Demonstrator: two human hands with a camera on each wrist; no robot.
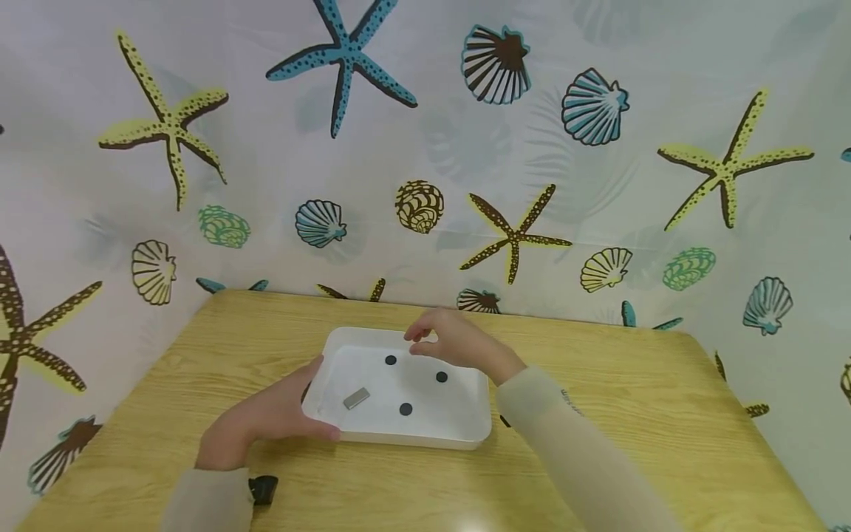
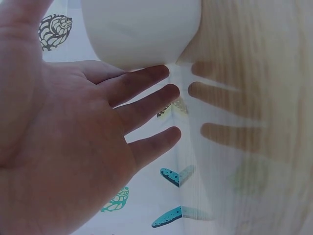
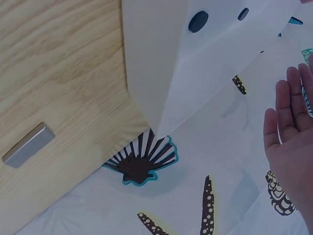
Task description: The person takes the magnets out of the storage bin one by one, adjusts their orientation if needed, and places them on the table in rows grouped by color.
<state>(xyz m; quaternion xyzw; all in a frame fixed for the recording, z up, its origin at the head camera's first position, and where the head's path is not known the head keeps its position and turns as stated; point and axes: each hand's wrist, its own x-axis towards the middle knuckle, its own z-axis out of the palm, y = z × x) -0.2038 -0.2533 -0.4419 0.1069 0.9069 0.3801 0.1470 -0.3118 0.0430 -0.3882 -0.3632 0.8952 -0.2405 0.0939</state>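
Note:
A shallow white tray (image 1: 425, 436) lies on the wooden table. My left hand (image 1: 282, 406) holds its left end, thumb along the front wall and fingers at the left side; in the left wrist view the fingers are straight and one touches the tray wall (image 2: 142, 34). Inside the tray are a small grey metal bar (image 1: 357, 398) and three black discs, one near the back (image 1: 391, 360), one to the right (image 1: 442, 377), one in front (image 1: 405, 409). Above the tray's back edge hovers my right hand (image 1: 455, 340), fingers loosely bent, with nothing seen in them.
Another grey metal bar (image 3: 29, 144) lies on the table outside the tray, in the right wrist view. A small dark thing (image 1: 505, 421) shows beside the tray's right end, partly behind the sleeve. A curtain (image 1: 399, 148) printed with starfish and shells hangs behind the table (image 1: 631, 391).

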